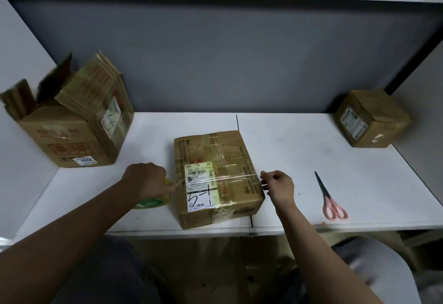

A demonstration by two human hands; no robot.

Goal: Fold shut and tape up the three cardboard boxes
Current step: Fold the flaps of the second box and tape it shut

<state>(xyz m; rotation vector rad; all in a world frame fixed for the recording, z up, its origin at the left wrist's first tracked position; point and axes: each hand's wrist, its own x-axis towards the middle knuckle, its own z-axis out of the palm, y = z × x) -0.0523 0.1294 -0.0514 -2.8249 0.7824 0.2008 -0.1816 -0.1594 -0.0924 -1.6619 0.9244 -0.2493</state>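
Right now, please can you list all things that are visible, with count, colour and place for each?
middle box: 1, brown, flaps shut, table centre, clear tape strip stretched across its top
left box: 1, brown, flaps open, far left of table
right box: 1, brown, shut, far right corner
tape roll: 1, yellow-green, left of middle box
scissors: 1, pink handles, lying right of middle box
table: 1, white
left hand: 1, holds tape roll
right hand: 1, pinches the tape's free end beside the box's right edge

pink-handled scissors (329, 197) flat on white table (299, 150), blades shut.
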